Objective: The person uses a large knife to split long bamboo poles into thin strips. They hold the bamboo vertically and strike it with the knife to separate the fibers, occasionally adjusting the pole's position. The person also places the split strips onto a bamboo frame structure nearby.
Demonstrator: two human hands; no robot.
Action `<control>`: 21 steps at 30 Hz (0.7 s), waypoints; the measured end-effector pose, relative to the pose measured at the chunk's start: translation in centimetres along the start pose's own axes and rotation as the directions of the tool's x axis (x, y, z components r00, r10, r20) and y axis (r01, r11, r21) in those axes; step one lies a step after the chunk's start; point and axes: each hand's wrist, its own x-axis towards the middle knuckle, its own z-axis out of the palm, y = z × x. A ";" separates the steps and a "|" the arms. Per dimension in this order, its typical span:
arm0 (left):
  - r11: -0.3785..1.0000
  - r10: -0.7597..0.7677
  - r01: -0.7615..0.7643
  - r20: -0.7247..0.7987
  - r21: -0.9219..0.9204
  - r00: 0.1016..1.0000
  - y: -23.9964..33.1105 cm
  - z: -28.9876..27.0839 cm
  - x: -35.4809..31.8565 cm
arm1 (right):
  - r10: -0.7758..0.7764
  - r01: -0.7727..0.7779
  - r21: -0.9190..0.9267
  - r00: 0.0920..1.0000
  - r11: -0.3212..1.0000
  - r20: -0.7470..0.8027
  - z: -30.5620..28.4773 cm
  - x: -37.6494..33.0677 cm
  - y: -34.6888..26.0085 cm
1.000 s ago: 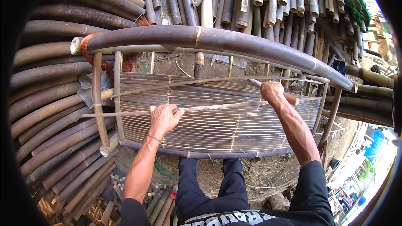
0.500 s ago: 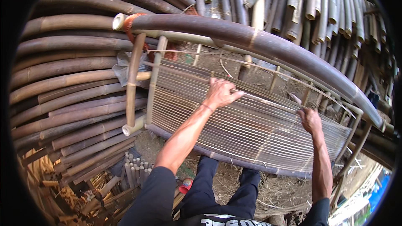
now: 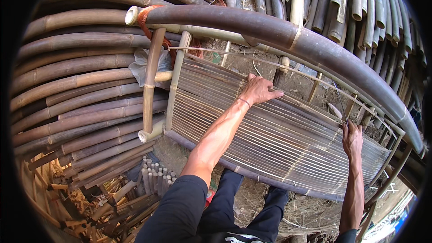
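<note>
In front of me lies a slatted bamboo panel [image 3: 265,132], its thin strips set side by side in a bamboo frame. My left hand [image 3: 258,91] grips the outermost bamboo slat [image 3: 213,68] at the panel's far edge, fingers curled over it and thumb stretched right. Farther right, my right hand [image 3: 352,138] is closed around a thin dark blade [image 3: 341,100], seen almost edge-on and pointing away from me. Its handle is hidden in my fist, which is by the slats' far right edge.
A thick dark bamboo pole [image 3: 225,21] arches across the far side, tied with orange cord [image 3: 143,18]. Stacked bamboo poles [image 3: 81,60] fill the left; more poles [image 3: 360,0] lie at the back right. Short cut pieces [image 3: 157,177] stand at lower left, beside wood scraps.
The pale strip stretched between my hands now lies down along the panel's far edge. My right hand has turned, and the dark blade now shows above it. The view has shifted slightly.
</note>
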 end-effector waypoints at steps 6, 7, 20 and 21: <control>1.000 0.016 -0.016 -0.024 -0.012 1.000 -0.8 1.0 0.2 | -0.024 0.024 -0.010 0.999 1.000 -0.028 1.2 0.5 0.2; 1.000 0.013 -0.013 -0.005 -0.021 1.000 -1.0 0.9 0.3 | -0.003 0.003 -0.014 1.000 1.000 -0.010 1.1 0.6 0.2; 0.999 0.027 -0.028 -0.054 -0.018 0.998 -0.9 0.9 -0.2 | 0.005 -0.005 -0.021 1.000 1.000 -0.017 1.5 0.9 0.3; 0.999 0.031 -0.033 -0.060 -0.024 0.998 -1.1 1.1 -0.2 | 0.002 -0.002 -0.009 1.000 1.000 -0.014 1.4 1.0 0.4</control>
